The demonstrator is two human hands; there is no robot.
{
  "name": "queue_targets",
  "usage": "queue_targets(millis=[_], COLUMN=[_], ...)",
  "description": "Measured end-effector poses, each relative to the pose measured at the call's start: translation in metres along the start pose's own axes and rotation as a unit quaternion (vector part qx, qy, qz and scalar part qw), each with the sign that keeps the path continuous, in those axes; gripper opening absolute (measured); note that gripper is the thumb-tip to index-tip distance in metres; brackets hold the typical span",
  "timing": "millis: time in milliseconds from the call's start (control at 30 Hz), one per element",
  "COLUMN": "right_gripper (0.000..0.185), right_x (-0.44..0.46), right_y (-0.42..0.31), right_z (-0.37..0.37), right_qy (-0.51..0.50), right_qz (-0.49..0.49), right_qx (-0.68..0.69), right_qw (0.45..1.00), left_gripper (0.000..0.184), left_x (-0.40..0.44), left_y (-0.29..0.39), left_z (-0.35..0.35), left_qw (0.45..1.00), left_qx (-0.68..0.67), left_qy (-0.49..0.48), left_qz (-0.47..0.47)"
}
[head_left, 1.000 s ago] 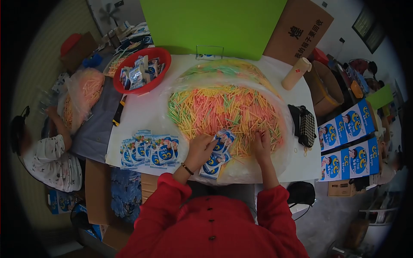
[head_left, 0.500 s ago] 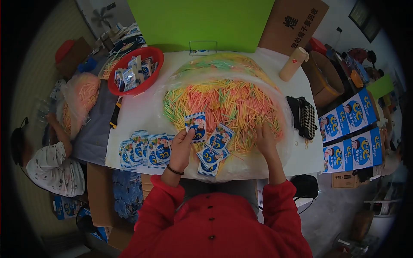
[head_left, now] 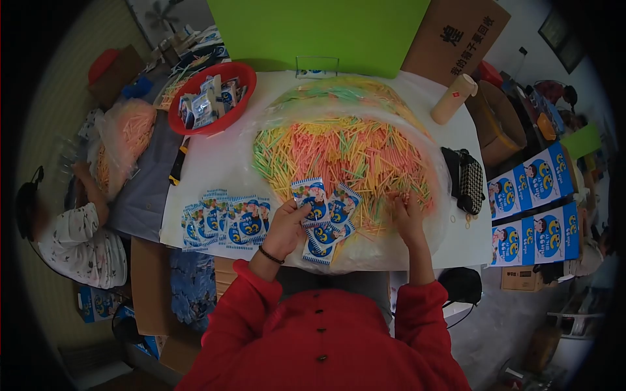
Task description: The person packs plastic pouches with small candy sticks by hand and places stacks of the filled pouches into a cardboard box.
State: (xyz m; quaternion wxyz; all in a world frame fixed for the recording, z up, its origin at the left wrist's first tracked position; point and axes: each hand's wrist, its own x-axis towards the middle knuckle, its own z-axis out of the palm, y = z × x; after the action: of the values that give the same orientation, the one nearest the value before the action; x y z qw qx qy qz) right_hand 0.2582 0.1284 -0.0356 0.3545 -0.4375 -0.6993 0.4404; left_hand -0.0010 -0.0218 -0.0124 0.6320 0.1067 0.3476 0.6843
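Note:
My left hand [head_left: 287,229] is closed on a blue-and-white printed packet [head_left: 311,199], held at its lower left edge above the near side of the pile. Just beyond and below it, more packets [head_left: 340,207] lie overlapping on the clear plastic bag [head_left: 365,257]. Thin pink, yellow and green sticks [head_left: 339,150] fill the open bag. At the right side of this heap my right hand [head_left: 409,223] has its fingertips pinched together on a few sticks, whose ends show small and blurred. A row of overlapping packets [head_left: 248,221] rests on the white table left of my left hand.
A red bowl [head_left: 251,98] of packets stands back left, near a yellow-and-black cutter [head_left: 178,163]. On the right are a beige bottle [head_left: 453,101] and a checked pouch [head_left: 469,188]. A green board [head_left: 319,32] rises behind. Another person [head_left: 81,247] sits at left.
My right hand's fingers have closed together at the sticks. My left hand, still with the packet, has shifted slightly right, while the whole view has shifted a little too.

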Motion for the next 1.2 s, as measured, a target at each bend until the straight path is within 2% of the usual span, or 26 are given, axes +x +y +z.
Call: queue_targets(millis=[67,100,167,200,267,300,367,400,467,500,567,600,633,667,700,767,833,900,967,1100,1167,1200], right_gripper=[0.010,0.010,0.009,0.009,0.009,0.009,0.010,0.010,0.012,0.012,0.014,0.014,0.014,0.014,0.014,0.012,0.012,0.012,0.013,0.010,0.011,0.011], right_x=[0.001,-0.001,-0.005,-0.005,-0.001,-0.002,-0.004,-0.005,-0.008,-0.006,-0.008,-0.011,-0.012,-0.014,-0.016,-0.019,-0.017,-0.014,-0.011,-0.007,-0.003,-0.003], right_y=[-0.005,-0.009,-0.017,-0.003,0.038,0.036,0.017,0.006,-0.017,-0.026,-0.041,-0.051,-0.064,-0.078,-0.093,-0.118,-0.119,-0.121,-0.123,-0.116,-0.108,-0.104], right_z=[0.003,0.006,0.011,0.012,0.018,0.018,0.013,0.009,0.005,0.007,0.008,0.010,0.014,0.018,0.022,0.034,0.045,0.054,0.060,0.065,0.062,0.064], right_qy=[0.055,0.056,0.025,0.027,0.023,0.019,-0.003,-0.006,0.057,0.048,0.069,0.067,0.026,-0.013,-0.010,-0.096,-0.117,-0.140,-0.154,-0.190,-0.252,-0.252], right_qz=[-0.036,-0.036,0.002,0.001,-0.063,-0.061,0.035,0.033,0.098,0.098,0.023,0.026,0.008,-0.011,-0.012,-0.057,-0.077,-0.098,-0.120,-0.101,-0.157,-0.158], right_qx=[0.142,0.141,0.223,0.223,0.076,0.077,0.171,0.173,0.233,0.237,0.386,0.387,0.440,0.490,0.489,0.477,0.451,0.424,0.367,0.322,0.151,0.151], right_qw=[0.988,0.988,0.975,0.974,0.995,0.995,0.985,0.984,0.966,0.965,0.920,0.919,0.898,0.872,0.872,0.872,0.881,0.889,0.910,0.922,0.943,0.943], left_gripper=[0.020,0.020,0.019,0.021,0.023,0.023,0.023,0.022,0.021,0.018,0.011,0.008,0.008,0.009,0.010,0.012,0.013,0.016,0.016,0.017,0.018,0.020], left_x=[0.004,0.006,0.007,0.008,0.011,0.012,0.012,0.011,0.009,0.008,0.005,0.001,0.002,0.004,0.005,-0.002,-0.004,-0.004,-0.005,-0.008,-0.004,-0.003], left_y=[-0.004,-0.005,-0.008,-0.009,-0.009,-0.008,-0.009,-0.010,-0.009,-0.008,-0.010,-0.006,-0.007,-0.009,-0.011,-0.004,-0.002,-0.003,-0.004,-0.003,-0.010,-0.011], left_z=[-0.001,0.001,0.004,0.006,0.007,0.007,0.007,0.008,0.007,0.006,0.004,0.012,0.009,0.006,0.004,0.018,0.022,0.019,0.017,0.016,0.013,0.014], left_qw=[1.000,1.000,1.000,1.000,1.000,1.000,0.999,0.999,0.999,0.997,0.990,0.990,0.991,0.980,0.964,0.958,0.951,0.926,0.924,0.922,0.932,0.940], left_qx=[0.006,0.005,0.005,0.005,0.004,-0.022,-0.046,-0.024,0.000,0.036,0.105,0.117,0.118,0.183,0.248,0.275,0.300,0.358,0.358,0.352,0.328,0.303], left_qy=[-0.008,-0.012,-0.017,-0.021,-0.022,-0.010,0.002,-0.012,-0.019,-0.027,-0.043,-0.025,-0.024,-0.033,-0.042,-0.045,-0.045,-0.065,-0.069,-0.087,-0.084,-0.081], left_qz=[-0.004,0.004,0.012,0.015,0.022,0.019,0.018,0.024,0.036,0.056,0.085,0.068,0.067,0.076,0.085,0.073,0.063,0.101,0.114,0.133,0.133,0.131])
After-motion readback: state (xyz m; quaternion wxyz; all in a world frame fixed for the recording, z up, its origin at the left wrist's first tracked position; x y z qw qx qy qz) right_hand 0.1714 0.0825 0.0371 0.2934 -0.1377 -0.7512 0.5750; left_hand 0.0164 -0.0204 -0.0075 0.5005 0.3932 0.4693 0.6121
